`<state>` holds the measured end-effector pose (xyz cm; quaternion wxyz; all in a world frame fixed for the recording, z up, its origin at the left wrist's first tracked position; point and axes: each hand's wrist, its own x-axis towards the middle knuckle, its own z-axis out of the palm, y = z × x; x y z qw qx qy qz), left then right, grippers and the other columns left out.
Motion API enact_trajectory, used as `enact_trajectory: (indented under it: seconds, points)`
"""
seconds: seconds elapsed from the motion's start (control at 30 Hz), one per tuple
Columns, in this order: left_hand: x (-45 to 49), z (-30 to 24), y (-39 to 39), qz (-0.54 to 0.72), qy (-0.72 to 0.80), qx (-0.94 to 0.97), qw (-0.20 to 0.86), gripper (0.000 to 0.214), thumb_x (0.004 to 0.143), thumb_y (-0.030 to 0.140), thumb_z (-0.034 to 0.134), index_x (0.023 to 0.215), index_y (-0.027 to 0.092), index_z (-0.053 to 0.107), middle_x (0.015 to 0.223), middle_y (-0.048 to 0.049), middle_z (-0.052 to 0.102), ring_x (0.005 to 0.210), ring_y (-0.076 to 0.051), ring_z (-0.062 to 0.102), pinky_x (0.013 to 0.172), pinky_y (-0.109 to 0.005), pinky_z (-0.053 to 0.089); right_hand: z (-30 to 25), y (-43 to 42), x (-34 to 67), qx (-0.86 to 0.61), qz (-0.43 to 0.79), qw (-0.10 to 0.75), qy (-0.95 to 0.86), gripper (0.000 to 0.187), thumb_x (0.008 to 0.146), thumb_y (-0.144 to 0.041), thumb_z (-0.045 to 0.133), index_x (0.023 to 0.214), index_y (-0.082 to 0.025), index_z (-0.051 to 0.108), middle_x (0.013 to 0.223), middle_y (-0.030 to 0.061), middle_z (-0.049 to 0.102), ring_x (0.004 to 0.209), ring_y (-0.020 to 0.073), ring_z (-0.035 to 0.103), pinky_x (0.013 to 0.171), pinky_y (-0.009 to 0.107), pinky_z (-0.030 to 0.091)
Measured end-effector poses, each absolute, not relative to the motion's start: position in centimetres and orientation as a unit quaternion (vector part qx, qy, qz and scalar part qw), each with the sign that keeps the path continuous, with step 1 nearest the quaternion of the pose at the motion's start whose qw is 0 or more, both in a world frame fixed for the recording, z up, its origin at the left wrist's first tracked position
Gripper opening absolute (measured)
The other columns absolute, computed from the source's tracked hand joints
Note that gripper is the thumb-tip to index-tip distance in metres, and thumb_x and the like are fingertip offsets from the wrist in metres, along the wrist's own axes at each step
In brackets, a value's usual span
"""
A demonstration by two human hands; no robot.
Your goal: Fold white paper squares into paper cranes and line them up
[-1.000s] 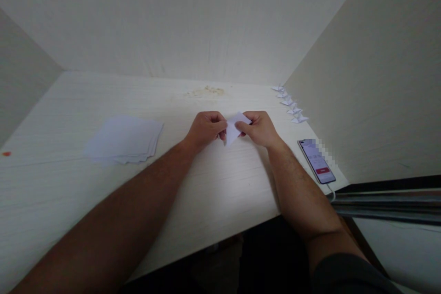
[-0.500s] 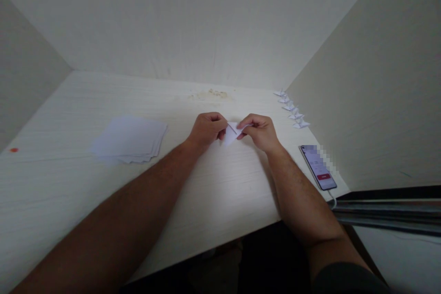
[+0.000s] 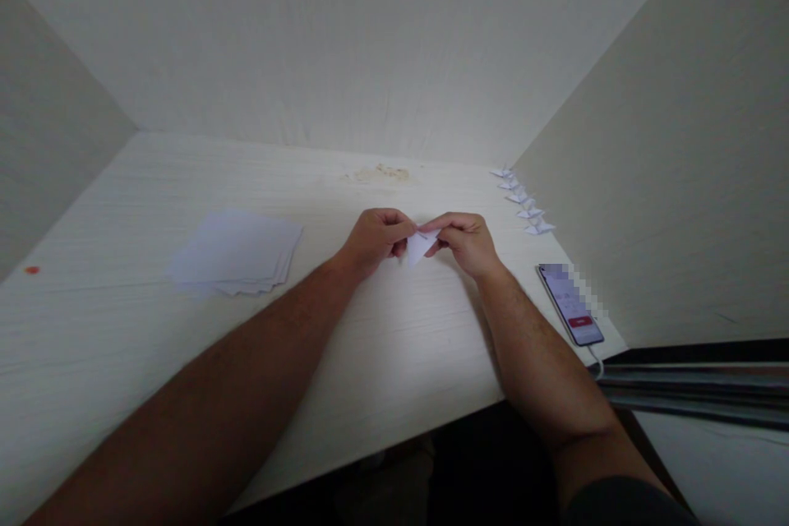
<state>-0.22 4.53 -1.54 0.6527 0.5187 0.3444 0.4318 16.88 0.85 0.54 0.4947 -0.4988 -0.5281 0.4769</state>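
A small folded piece of white paper [image 3: 420, 246] is held just above the table between my two hands. My left hand [image 3: 377, 240] pinches its left side between thumb and fingers. On the other side, my right hand [image 3: 463, 240] grips the paper, its index finger stretched along the top edge toward my left fingertips. The paper's lower part tapers to a point facing me. Fingers cover its upper corners, so the folds there are partly hidden.
A stack of white paper sheets [image 3: 240, 251] lies on the white table [image 3: 370, 362] at left. Several small folded paper figures [image 3: 521, 199] line the right wall. A phone [image 3: 570, 304] with a cable lies at the right edge. Crumb-like marks [image 3: 385, 173] show near the back wall.
My right index finger has moved left across the paper's top edge, closer to my left fingertips. Less of the paper's upper right shows now. The whole view has shifted slightly.
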Motion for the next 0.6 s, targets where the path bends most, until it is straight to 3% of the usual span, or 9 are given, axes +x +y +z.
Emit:
enact_trajectory:
  seconds: [0.4, 0.6]
  points:
    - [-0.18, -1.54, 4.59, 0.412, 0.379, 0.528, 0.638, 0.019, 0.066, 0.03, 0.072, 0.058, 0.017, 0.063, 0.043, 0.0013, 0.052, 0.038, -0.008, 0.041, 0.042, -0.023, 0.027, 0.27, 0.98, 16.9, -0.477, 0.511, 0.504, -0.508, 0.007, 0.061, -0.022, 0.063, 0.064, -0.019, 0.067, 0.053, -0.0017, 0.064, 0.047, 0.0155, 0.067, 0.049, 0.026, 0.055]
    - [-0.27, -1.35, 4.39, 0.411, 0.397, 0.58, 0.581, 0.02, 0.07, 0.032, 0.069, 0.059, 0.016, 0.063, 0.044, 0.0031, 0.052, 0.041, -0.008, 0.04, 0.044, -0.022, 0.028, 0.16, 1.09, 16.86, -0.475, 0.496, 0.507, -0.521, 0.019, 0.065, -0.032, 0.072, 0.077, -0.019, 0.065, 0.058, -0.0046, 0.064, 0.05, 0.0125, 0.064, 0.052, 0.027, 0.059]
